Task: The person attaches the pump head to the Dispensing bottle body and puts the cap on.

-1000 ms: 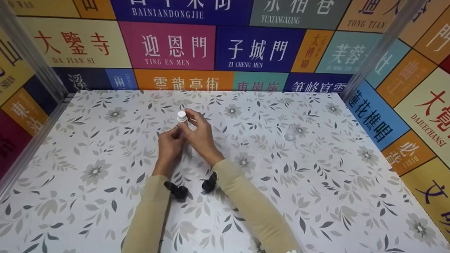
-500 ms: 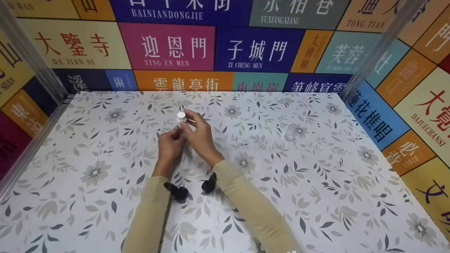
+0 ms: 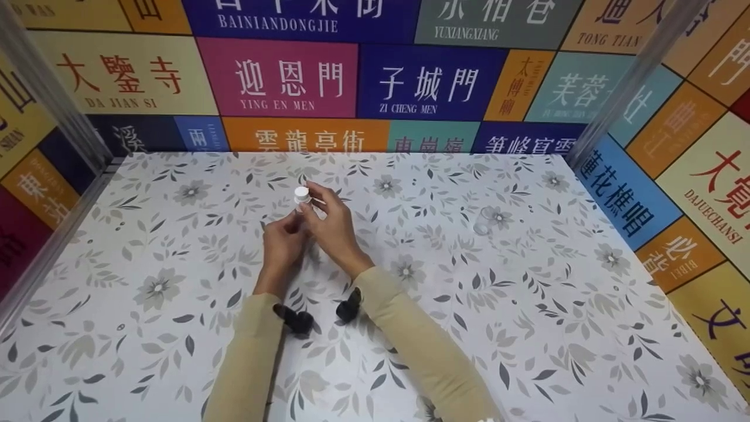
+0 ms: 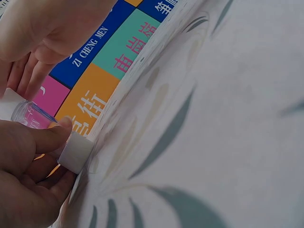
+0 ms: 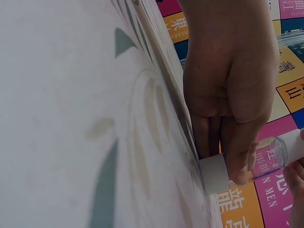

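A small clear bottle (image 5: 270, 156) stands upright between both hands, with a white screw cap (image 3: 301, 193) on top. At its lower end is a white, cap-like base (image 4: 77, 153), right at the tabletop. My left hand (image 3: 283, 239) pinches the bottle low down, thumb and fingers just above that base. Higher up, my right hand (image 3: 336, 227) has thumb and fingers around the white cap. In the right wrist view only a few right fingertips show at the edge, beside the cap. Fingers hide part of the clear wall.
A small clear container (image 3: 483, 224) with a round rim lies to the right on the flower-patterned table (image 3: 551, 363). Printed panels (image 3: 281, 76) enclose the back and sides, with clear posts at the corners. Black wrist devices (image 3: 296, 319) sit under both sleeves.
Both hands stay at the bottle. The cap and right fingers shift only very slightly; the container on the right has not moved.
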The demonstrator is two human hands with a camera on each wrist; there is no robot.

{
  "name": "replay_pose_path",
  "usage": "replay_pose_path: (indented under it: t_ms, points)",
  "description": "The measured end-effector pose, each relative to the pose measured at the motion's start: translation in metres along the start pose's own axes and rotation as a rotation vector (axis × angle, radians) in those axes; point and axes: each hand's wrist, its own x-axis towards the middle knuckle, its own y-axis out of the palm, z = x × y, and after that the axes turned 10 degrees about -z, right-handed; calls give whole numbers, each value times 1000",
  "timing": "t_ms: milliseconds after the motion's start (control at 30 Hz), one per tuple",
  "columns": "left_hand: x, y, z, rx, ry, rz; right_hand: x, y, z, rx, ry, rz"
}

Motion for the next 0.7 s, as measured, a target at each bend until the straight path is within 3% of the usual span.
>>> replay_pose_path:
  t_ms: [200, 433, 700]
  points:
    - [0, 0, 1, 11, 37, -15, 0, 1, 0, -3, -11, -9]
    - [-1, -2, 2, -57, 18, -1, -1, 1, 2, -31, 10, -19]
    - [-1, -3, 0, -10, 5, 6, 0, 1, 1, -2, 20, -37]
